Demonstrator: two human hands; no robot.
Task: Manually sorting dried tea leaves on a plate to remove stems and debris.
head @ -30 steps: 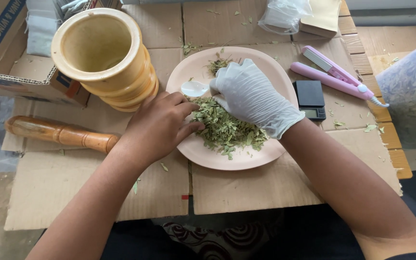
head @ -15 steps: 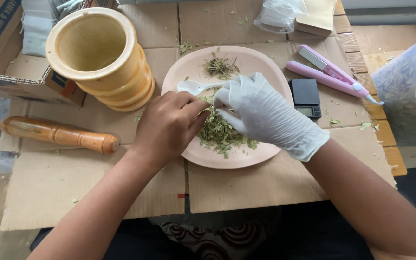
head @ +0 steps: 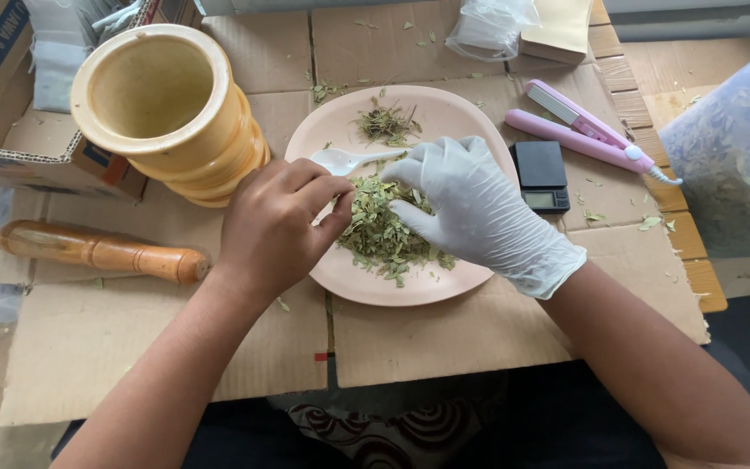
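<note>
Working over the pink plate (head: 470, 117) near the middle of the cardboard-covered surface (head: 444, 334), we had both hands in the heap of dried green leaves (head: 384, 230) on the plate's near half. Our left hand (head: 275, 226), bare, was curled narrow with its fingertips pinched into the left edge of the heap; whether it actually held any leaves we could not tell. Our right hand (head: 470, 208), in a white glove, rested loosely spread on the right side of the heap, fingers bent and gripping nothing that we could see. A white plastic spoon (head: 349, 160) lay on the plate just beyond our fingers, and a smaller tuft of stems (head: 388, 122) sat apart toward the plate's far rim.

We judged the step in hand to be picking through the leaves. The next move called for a light pinch, so that crumbs stayed on the plate.

Toward the far left corner stood a yellow mortar (head: 167, 108), its wooden pestle (head: 101, 252) lying by the left edge. Right of the plate lay a small black scale (head: 542, 176) and a pink clamp-shaped tool (head: 588, 130).
</note>
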